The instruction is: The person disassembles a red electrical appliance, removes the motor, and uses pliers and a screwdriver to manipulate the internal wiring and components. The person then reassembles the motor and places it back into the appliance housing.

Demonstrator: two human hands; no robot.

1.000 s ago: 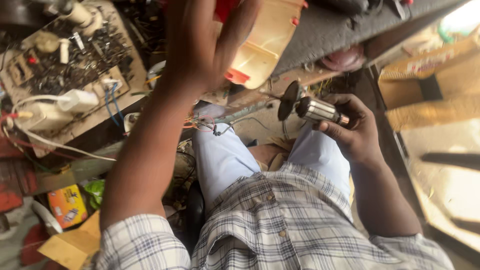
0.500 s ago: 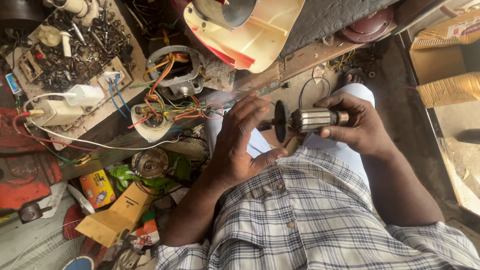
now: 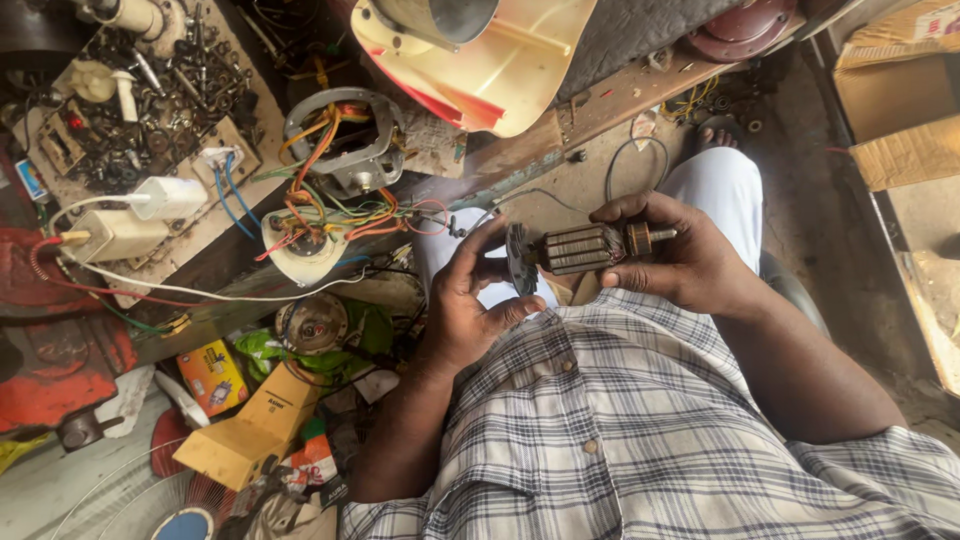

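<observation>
I hold a motor armature in front of my chest: a dark laminated core with copper windings, a black fan disc at its left end and a short shaft at its right. My right hand grips the core and commutator end from behind. My left hand curls around the fan disc, with thumb and fingers on its rim. Both hands hover over my lap, above light trousers and a plaid shirt.
A wooden bench stands ahead with a motor stator and coloured wires, a cream and red appliance housing, a tray of screws and parts and white plugs. Boxes and clutter lie on the floor at left. Cardboard is at right.
My left hand came down from high above the bench and closed on the armature's fan end. The right hand kept its hold and moved the armature slightly nearer my chest.
</observation>
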